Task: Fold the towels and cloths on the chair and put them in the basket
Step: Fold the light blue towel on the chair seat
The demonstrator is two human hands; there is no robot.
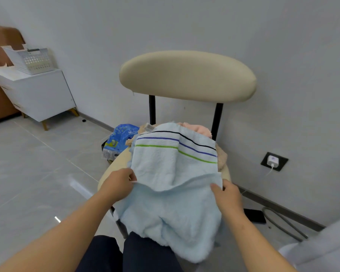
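A person folds a pale blue towel point(173, 173) across the seat of a cream chair point(186, 75), its striped end laid flat toward the chair back and its near half spilling over the seat edge onto dark trousers. The left hand point(119, 184) pinches the towel's left edge between thumb and fingers, and the right hand point(227, 195) pinches the right edge, thumb on top; both close narrowly on the cloth at the fold line, apparently to keep the crease straight while the hanging half is brought over. More cloths wait beneath and beyond it: a pink cloth point(200, 128) at the far side of the seat and a tan one point(222, 157) showing at the right. The white basket point(30, 59) stands on a white cabinet point(39, 95) far to the left, well apart from the chair, so each folded piece must be carried over. A blue packet point(120, 140) lies on the floor to the left of the chair.
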